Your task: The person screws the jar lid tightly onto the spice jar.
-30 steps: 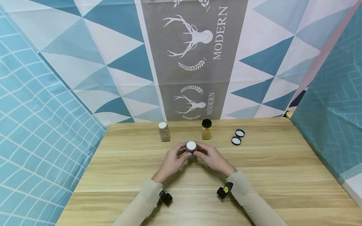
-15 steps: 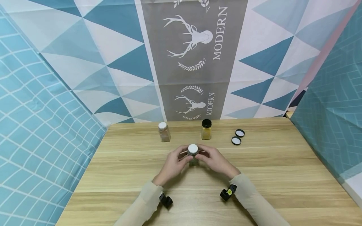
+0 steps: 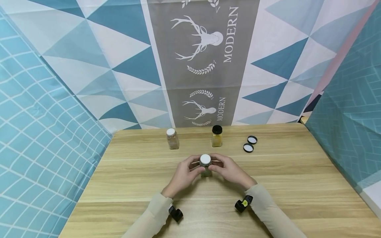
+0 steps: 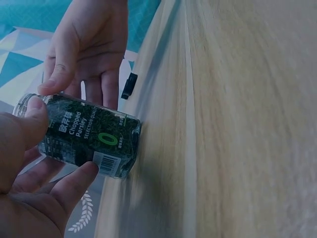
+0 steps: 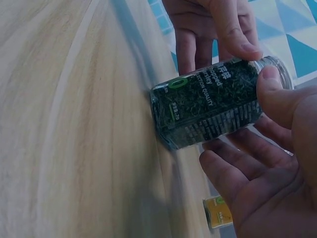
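Observation:
Between both hands stands a glass jar of chopped parsley point(image 3: 206, 170), square-sided, with a round white top. Dark green flakes fill it in the left wrist view, behind a printed label. My left hand point(image 3: 185, 175) holds the jar from its left side, thumb near the neck and fingers round the body. From the other side my right hand point(image 3: 227, 169) holds it, its thumb also close to the neck in the right wrist view. The jar is upright, its base right at the wooden table point(image 3: 134, 185). Some fingers are hidden behind it.
Toward the back edge stand a white-topped jar of brownish contents point(image 3: 173, 141) and a black-capped jar of yellow contents point(image 3: 217, 138). Two black lids point(image 3: 248, 147) with white linings lie to their right. Patterned cloth point(image 3: 202, 76) hangs behind the table and along both sides.
Both hands have shifted a little to the right and closer to the body, with the parsley jar between them. The other jars and the lids stay where they were.

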Available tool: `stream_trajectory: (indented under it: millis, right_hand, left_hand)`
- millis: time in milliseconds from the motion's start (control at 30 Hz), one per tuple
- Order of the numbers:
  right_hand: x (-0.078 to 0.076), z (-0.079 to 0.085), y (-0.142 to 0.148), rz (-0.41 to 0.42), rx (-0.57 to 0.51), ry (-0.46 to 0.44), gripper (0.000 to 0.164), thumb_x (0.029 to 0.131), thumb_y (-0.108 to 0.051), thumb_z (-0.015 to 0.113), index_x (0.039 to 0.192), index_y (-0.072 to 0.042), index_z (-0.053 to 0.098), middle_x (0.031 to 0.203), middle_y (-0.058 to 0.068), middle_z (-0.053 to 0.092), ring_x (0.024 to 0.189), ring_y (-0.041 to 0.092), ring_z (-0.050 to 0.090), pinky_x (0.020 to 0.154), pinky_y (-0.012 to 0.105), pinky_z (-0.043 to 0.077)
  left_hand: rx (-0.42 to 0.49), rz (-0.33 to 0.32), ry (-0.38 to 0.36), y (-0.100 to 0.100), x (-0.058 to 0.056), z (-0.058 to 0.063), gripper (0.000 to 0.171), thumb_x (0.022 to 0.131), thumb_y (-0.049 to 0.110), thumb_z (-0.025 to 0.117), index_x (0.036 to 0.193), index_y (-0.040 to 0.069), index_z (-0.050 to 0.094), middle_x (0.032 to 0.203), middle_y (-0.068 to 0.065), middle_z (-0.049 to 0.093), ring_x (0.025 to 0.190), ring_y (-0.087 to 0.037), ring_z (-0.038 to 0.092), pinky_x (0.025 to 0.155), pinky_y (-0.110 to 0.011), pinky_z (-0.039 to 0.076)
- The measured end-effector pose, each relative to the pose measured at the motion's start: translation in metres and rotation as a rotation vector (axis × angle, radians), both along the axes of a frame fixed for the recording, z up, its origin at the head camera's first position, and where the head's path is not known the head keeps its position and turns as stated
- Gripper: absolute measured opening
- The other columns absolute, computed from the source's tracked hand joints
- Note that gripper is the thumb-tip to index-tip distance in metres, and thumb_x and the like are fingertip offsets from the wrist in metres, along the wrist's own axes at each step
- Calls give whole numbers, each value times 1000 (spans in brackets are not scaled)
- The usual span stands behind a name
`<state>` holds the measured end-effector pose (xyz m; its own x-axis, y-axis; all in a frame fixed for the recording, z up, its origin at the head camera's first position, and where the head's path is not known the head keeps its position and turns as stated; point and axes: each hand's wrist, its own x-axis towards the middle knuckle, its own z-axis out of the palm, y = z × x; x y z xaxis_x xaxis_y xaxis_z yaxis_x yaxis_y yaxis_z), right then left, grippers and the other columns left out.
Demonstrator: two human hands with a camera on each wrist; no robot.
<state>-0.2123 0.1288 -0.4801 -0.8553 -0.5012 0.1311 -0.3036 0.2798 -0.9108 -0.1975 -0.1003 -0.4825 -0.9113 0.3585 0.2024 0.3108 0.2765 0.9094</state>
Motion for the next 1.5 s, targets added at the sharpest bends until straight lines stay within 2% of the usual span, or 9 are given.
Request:
stream_trajectory:
  millis: [267, 500, 767, 1033, 1267, 1500]
  right_hand:
    - [-1, 0, 7, 65, -100, -92, 41, 97, -10, 71, 134, 2, 57, 137, 23, 59, 132, 42, 58, 107, 27, 53]
    - [2, 0, 14, 96, -98, -123, 39, 96, -11, 72, 131, -2, 58, 137, 20, 60, 130, 40, 60, 106, 27, 54]
    - [5, 1, 16, 115, -104, -154, 37, 97, -9, 72, 130, -1, 59, 136, 20, 59, 130, 40, 60, 105, 27, 55]
    - [5, 3, 18, 122, -94, -168, 36, 97, -13, 73, 127, 0, 59, 136, 22, 59, 129, 41, 61, 104, 28, 55]
    - [1, 1, 19, 154, -91, -169, 35, 97, -12, 72, 126, 3, 59, 135, 24, 58, 129, 41, 61, 104, 28, 55]
    - [0, 3, 20, 159, -62, -173, 32, 97, -11, 72, 124, 2, 59, 134, 23, 59, 128, 41, 62, 104, 30, 56]
  left_hand:
    - [23, -27, -11, 4, 4, 2, 45, 93, 15, 76, 135, 6, 63, 139, -14, 65, 126, -32, 65, 105, -34, 55]
    - [35, -45, -42, 5, 8, 2, 44, 92, 15, 78, 133, 9, 65, 134, -11, 68, 124, -28, 67, 103, -32, 57]
    - [5, -86, -83, 1, 8, 3, 44, 93, 24, 79, 134, 16, 64, 132, -7, 69, 124, -27, 67, 106, -38, 56]
    - [51, -145, -98, 3, 8, 2, 54, 96, 20, 76, 144, 6, 56, 144, -17, 60, 133, -34, 59, 110, -37, 52]
    - [87, -128, -129, 5, 6, -1, 52, 95, 21, 76, 143, 8, 59, 142, -12, 63, 133, -26, 60, 110, -28, 51]
    - [119, -130, -132, 5, 6, -6, 52, 95, 21, 77, 142, 8, 61, 141, -12, 64, 132, -26, 61, 110, -30, 51]
